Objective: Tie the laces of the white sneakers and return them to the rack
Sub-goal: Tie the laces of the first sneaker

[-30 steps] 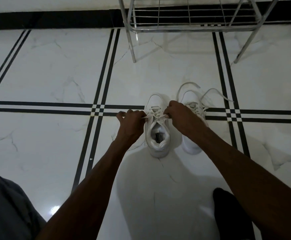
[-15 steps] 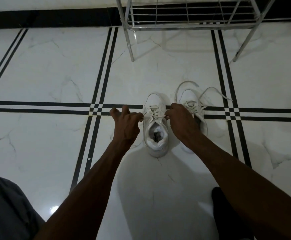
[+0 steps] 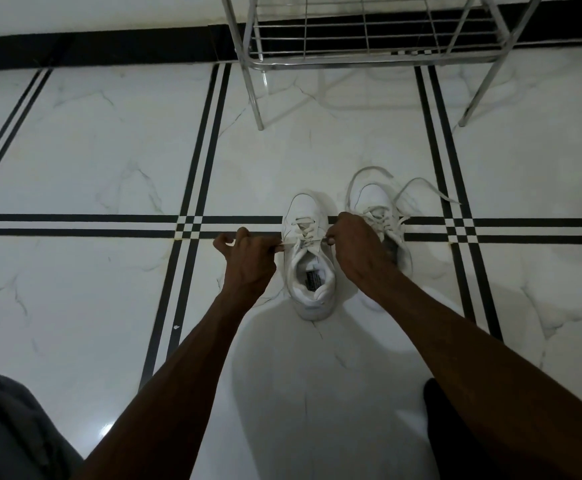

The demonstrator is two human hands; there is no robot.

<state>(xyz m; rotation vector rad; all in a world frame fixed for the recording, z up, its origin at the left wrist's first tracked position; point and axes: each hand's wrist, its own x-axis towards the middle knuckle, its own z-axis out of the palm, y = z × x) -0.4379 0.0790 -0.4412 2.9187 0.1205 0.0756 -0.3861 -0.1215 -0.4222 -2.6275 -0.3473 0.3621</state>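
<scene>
Two white sneakers stand side by side on the marble floor, toes pointing away from me. The left sneaker [image 3: 308, 268] sits between my hands. My left hand [image 3: 248, 258] pinches one lace end at the shoe's left side, and my right hand [image 3: 355, 247] pinches the other end at its right side, so the lace [image 3: 303, 241] runs taut across the tongue. My right forearm partly hides the right sneaker [image 3: 374, 202], whose untied laces [image 3: 417, 188] trail loose over the floor.
A chrome wire shoe rack [image 3: 362, 36] stands on thin legs just beyond the sneakers, against the black skirting. Black double stripes cross the white floor [image 3: 92, 150]. My grey-clad knee [image 3: 5, 427] is at bottom left, and a dark foot [image 3: 456, 427] at bottom right.
Both hands have drawn slightly apart, pulling the left sneaker's lace ends outward and tighter. The view shifted a little; the shoes stayed in place.
</scene>
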